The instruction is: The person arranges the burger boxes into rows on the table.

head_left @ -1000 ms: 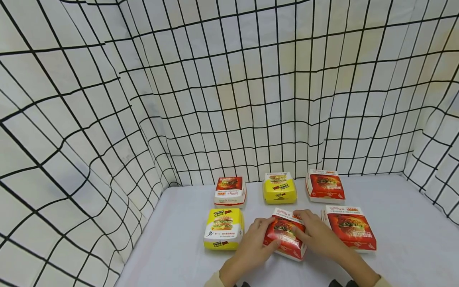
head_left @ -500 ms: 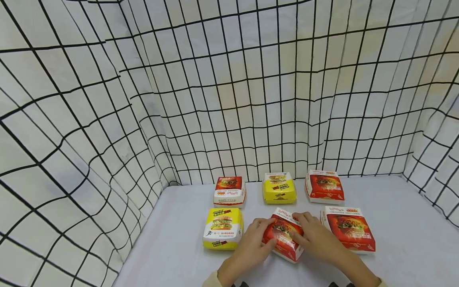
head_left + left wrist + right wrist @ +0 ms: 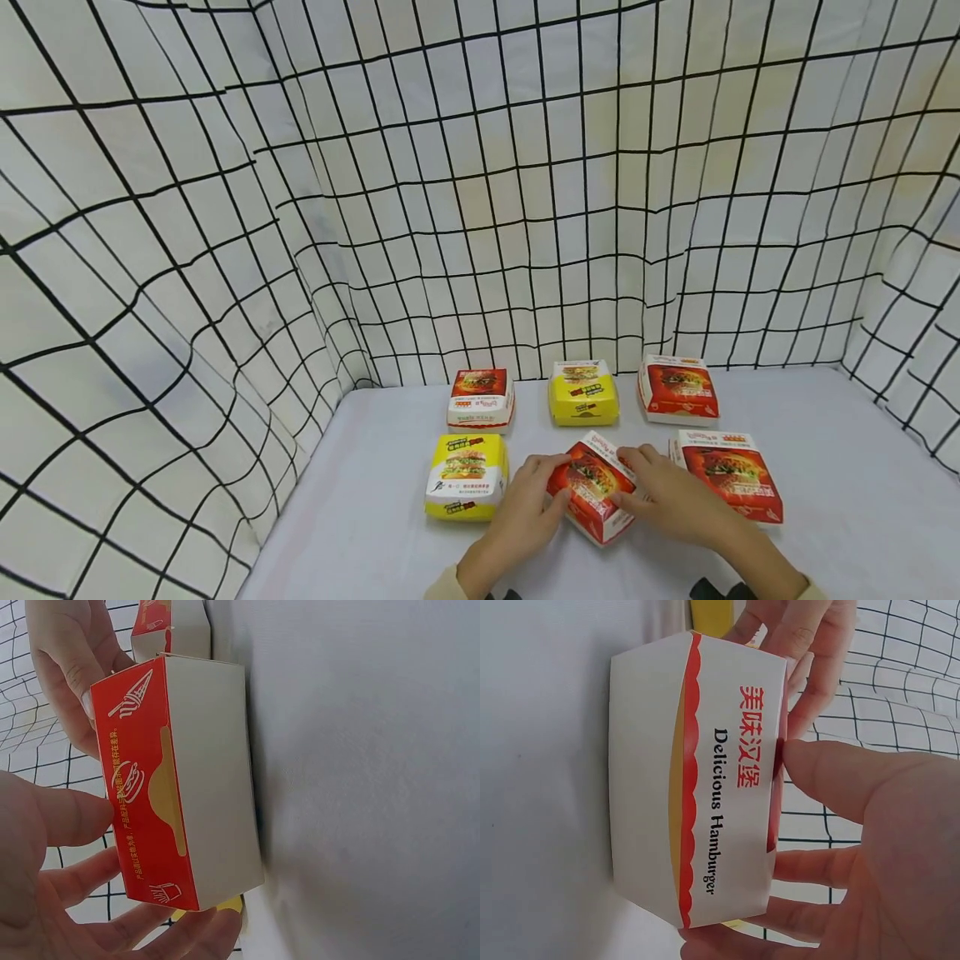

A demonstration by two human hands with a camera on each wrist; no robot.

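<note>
Both hands are on the red-and-white hamburger box (image 3: pixel 596 481), low and a little right of centre in the frame. The left hand (image 3: pixel 527 508) has its thumb at the lid's edge and its fingers bent round the far side; the right hand (image 3: pixel 671 497) grips the opposite side likewise. It's a light two-sided hold, lid down, and the box looks to be resting on the white tablecloth (image 3: pixel 360 508), though I wouldn't swear every edge touches.

It sits skewed, one corner towards the bottom of the frame, between the yellow-and-white burger box (image 3: pixel 467 479) on the left and the larger red burger box (image 3: pixel 727 477) on the right. Three more stand across the middle of the frame behind: a small red-and-white box (image 3: pixel 480 402), a yellow box (image 3: pixel 585 393) and a red box (image 3: pixel 678 390).

I'd take this as the step of setting the box's angle by hand. The next move, I'd say, wants even pressure from both sides, no squeezing of the card, and care not to knock the right-hand neighbour.
</note>
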